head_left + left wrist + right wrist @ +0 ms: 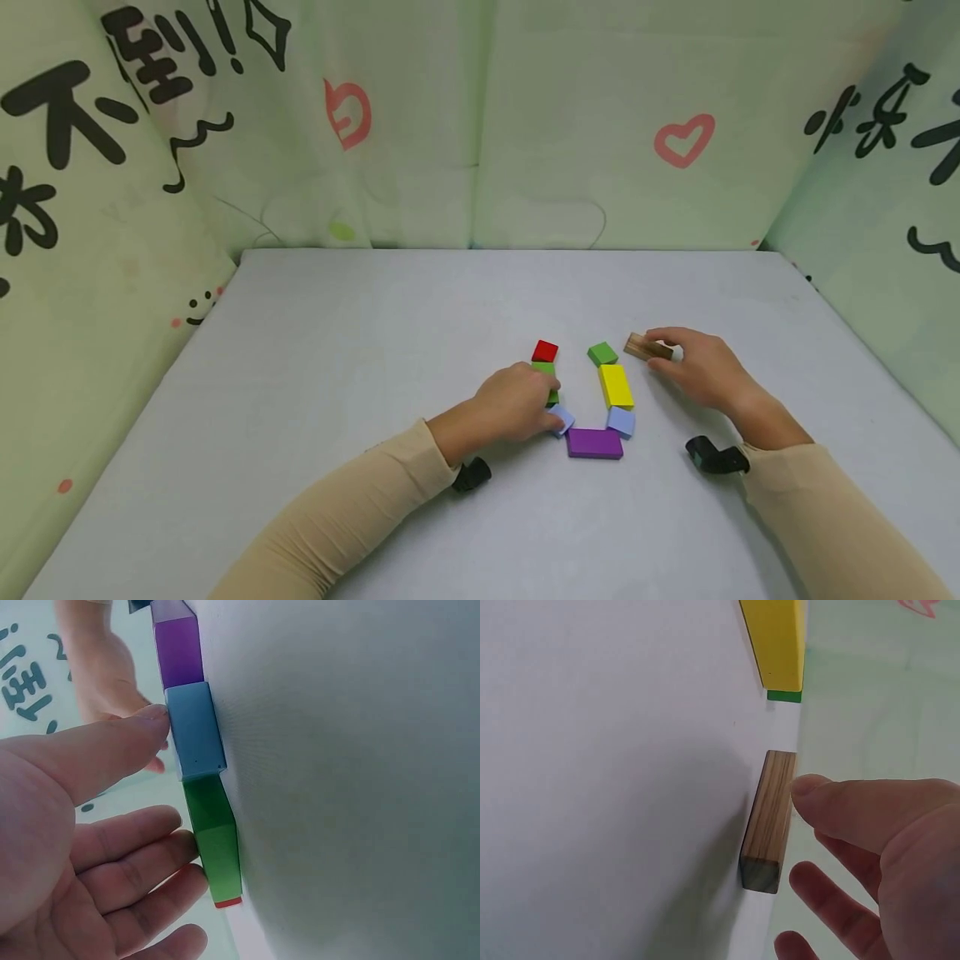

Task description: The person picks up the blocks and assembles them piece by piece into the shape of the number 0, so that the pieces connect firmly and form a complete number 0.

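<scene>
On the white table, colored blocks form a U shape. My left hand (516, 402) is at its left side, fingers extended, the thumb at a light blue block (196, 731) and the fingertips beside a long green block (214, 840). A red block (545, 351) sits at that side's far end. Across the near end lies a purple block (595, 444). At the right, my right hand (701, 367) is over a brown wood-grain block (769, 821). Its thumb tip overlaps the block's edge, while the other fingers are spread above it in the right wrist view.
The right side of the U has a light blue block (621, 422), a yellow block (616, 386) and a small green block (602, 353). Pale green printed curtains (570, 125) stand behind the table (360, 333) and at both sides.
</scene>
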Demonstrator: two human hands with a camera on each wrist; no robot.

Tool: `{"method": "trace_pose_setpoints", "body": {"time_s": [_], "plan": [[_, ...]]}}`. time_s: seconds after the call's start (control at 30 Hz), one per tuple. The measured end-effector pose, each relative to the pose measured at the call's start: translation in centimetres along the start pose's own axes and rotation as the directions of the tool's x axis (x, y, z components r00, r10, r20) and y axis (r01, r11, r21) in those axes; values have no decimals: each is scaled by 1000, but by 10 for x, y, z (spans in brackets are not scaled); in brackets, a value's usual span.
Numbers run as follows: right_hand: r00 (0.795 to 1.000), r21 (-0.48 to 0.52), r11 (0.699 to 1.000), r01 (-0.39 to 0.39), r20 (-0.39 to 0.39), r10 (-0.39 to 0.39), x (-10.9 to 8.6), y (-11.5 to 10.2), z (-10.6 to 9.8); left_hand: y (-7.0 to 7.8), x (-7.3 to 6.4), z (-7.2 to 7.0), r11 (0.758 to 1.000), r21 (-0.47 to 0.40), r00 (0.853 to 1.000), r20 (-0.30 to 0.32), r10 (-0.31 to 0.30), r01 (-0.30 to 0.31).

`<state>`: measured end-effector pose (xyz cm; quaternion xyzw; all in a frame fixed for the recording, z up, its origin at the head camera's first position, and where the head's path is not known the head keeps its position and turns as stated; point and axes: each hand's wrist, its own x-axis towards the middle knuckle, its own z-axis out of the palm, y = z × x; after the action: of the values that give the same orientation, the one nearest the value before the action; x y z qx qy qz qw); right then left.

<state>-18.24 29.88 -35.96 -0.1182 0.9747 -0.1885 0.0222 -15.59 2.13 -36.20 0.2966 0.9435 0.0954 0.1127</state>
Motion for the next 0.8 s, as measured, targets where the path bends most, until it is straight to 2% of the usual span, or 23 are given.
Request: {"method": "trace_pose_setpoints", "body": {"time_s": [0.47, 0.8], "plan": [[997, -16, 998, -66, 27, 66, 13, 5, 8, 2, 0, -1, 1000, -7, 999, 25, -29, 29], [998, 0, 998, -62, 32, 62, 18, 5, 10, 1, 0, -2, 1000, -18, 999, 27, -25, 26]]}}
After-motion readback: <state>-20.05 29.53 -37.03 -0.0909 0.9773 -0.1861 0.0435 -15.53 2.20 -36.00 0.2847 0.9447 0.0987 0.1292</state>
